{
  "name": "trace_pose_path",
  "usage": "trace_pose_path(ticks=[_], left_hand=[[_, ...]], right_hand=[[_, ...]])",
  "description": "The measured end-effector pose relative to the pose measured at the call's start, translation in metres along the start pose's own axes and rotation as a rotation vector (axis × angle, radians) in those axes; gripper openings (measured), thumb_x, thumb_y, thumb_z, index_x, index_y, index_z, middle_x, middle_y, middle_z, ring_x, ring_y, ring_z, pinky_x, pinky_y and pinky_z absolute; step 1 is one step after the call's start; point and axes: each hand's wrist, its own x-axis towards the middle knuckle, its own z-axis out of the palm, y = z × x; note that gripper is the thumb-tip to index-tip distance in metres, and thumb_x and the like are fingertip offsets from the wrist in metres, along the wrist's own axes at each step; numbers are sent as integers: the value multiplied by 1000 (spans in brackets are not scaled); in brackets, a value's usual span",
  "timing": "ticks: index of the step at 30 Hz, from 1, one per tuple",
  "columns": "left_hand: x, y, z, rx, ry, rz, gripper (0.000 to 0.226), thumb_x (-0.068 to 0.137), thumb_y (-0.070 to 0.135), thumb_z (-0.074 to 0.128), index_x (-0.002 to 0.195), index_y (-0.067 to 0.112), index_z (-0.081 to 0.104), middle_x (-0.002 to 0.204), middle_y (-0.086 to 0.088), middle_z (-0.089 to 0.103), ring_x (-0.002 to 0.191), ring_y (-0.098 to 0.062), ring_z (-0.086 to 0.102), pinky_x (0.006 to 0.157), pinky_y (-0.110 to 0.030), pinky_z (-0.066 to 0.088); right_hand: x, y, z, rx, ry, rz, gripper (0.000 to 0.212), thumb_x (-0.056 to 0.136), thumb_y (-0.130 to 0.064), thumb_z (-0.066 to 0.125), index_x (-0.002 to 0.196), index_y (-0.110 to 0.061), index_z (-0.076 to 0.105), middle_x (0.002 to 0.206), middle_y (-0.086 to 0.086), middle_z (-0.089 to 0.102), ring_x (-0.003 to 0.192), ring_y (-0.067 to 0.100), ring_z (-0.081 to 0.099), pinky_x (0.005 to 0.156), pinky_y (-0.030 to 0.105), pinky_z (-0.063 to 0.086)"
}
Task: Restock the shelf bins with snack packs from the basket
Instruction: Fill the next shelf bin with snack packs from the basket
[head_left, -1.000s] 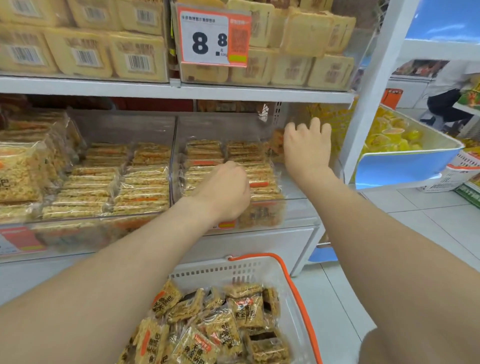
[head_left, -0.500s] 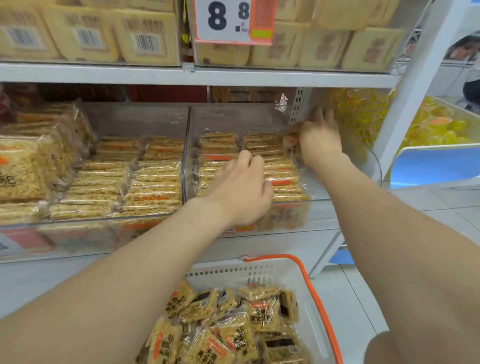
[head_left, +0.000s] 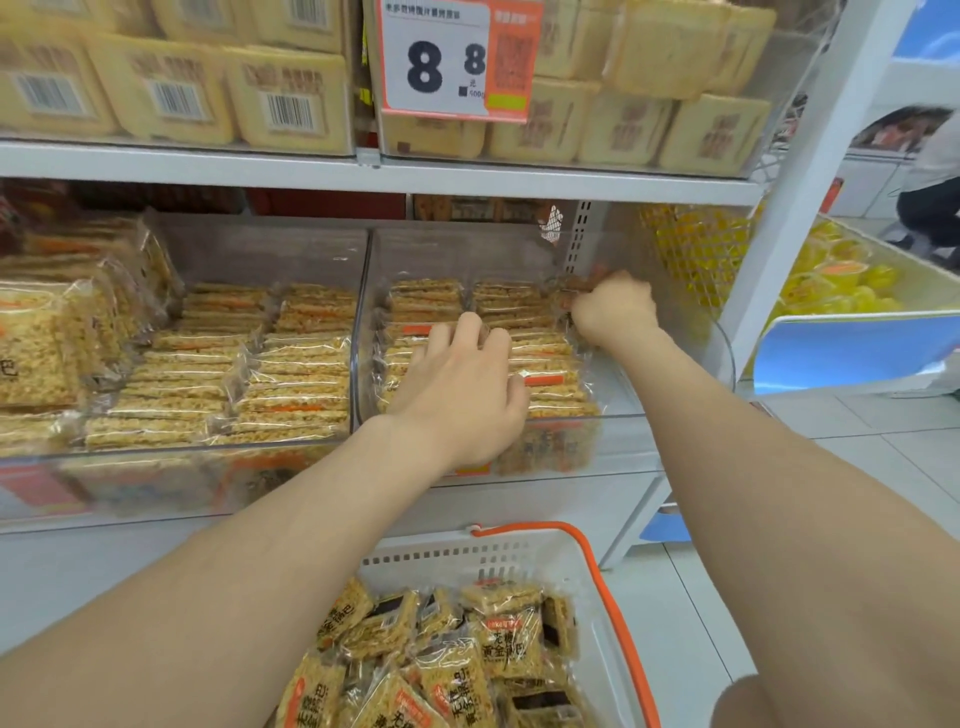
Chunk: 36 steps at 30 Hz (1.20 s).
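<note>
1. Working in the right-side clear plastic shelf bin (head_left: 631, 415), with flat, clear-wrapped golden rice snack packs (head_left: 540, 358) standing in two rows from its left wall to its middle.
2. Resting the left hand (head_left: 462, 395) on the front rows, fingers bent and close together over the pack tops; cannot tell whether gripping one.
3. Reaching the right hand (head_left: 613, 306) into the bin's back right corner, fingers curled tight, apparently pinching one pack.
4. Judged roughly partway: bare strip along the bin's right edge, and a heap waiting in the white plastic basket (head_left: 457, 558) with the orange handle.

Price tag (head_left: 457, 57) above; blue tub (head_left: 852, 348) right — jelly cups (head_left: 841, 280), perhaps.
</note>
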Motion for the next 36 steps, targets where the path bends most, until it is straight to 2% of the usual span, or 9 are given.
trace_pose_path(ticks=[2,6,9,16,22,27,30,34,36], left_hand=[[-2,1,0,36,39,-2,37,106,42,37,128,17,55,125,-6,45,114,-28,43,98,-44,43],[-4,2,-2,30,18,15,42,109,40,33,133,16,56,126,-6,50,114,-28,46,98,-45,45],[-7,2,-4,25,0,20,42,111,40,31,133,15,57,125,-6,52,112,-28,48,98,-44,45],[-26,8,-13,-80,100,25,35,109,43,44,127,16,58,121,-5,53,111,-28,55,95,-47,50],[-57,28,-51,-76,251,-60,17,84,45,72,88,33,60,78,14,60,83,-18,58,64,-34,45],[-90,25,-43,51,-93,-23,17,82,41,67,73,27,63,74,9,65,74,-19,64,59,-32,50],[-101,12,-23,183,-363,24,3,88,31,67,86,30,68,85,9,65,83,-20,65,62,-33,51],[-114,-18,13,391,-621,45,20,97,16,56,108,25,70,101,2,65,92,-25,66,68,-37,52],[-120,-35,28,473,-743,50,29,95,6,53,115,20,69,110,-3,66,90,-26,66,69,-36,53]], right_hand=[[-5,-4,-1,83,-143,50,44,96,-22,52,136,-4,55,128,18,64,112,39,67,94,44,58],[-8,-1,-4,330,-329,83,37,96,-10,40,126,-8,62,116,17,70,85,28,60,63,36,47],[-20,4,-9,312,-399,101,41,96,-12,42,135,-7,54,118,13,62,96,29,54,77,39,48],[-74,-5,-34,63,88,-275,25,91,-14,49,111,-8,61,113,15,66,106,38,60,87,43,52],[-143,-23,-77,-33,-134,-460,26,74,-16,45,74,-18,71,73,12,71,66,36,70,69,47,64],[-199,-29,-85,-393,-803,-447,27,92,-8,47,104,-1,70,79,13,77,63,30,77,63,45,66],[-222,-21,-53,-598,-823,-574,22,95,-10,47,100,-4,67,81,10,69,65,28,72,59,39,63],[-243,-8,-11,-769,-815,-694,26,100,-14,51,122,-8,64,108,10,65,90,29,64,64,34,49],[-251,-5,1,-835,-792,-765,26,100,-13,51,124,-10,61,106,8,62,81,24,60,57,33,44]])
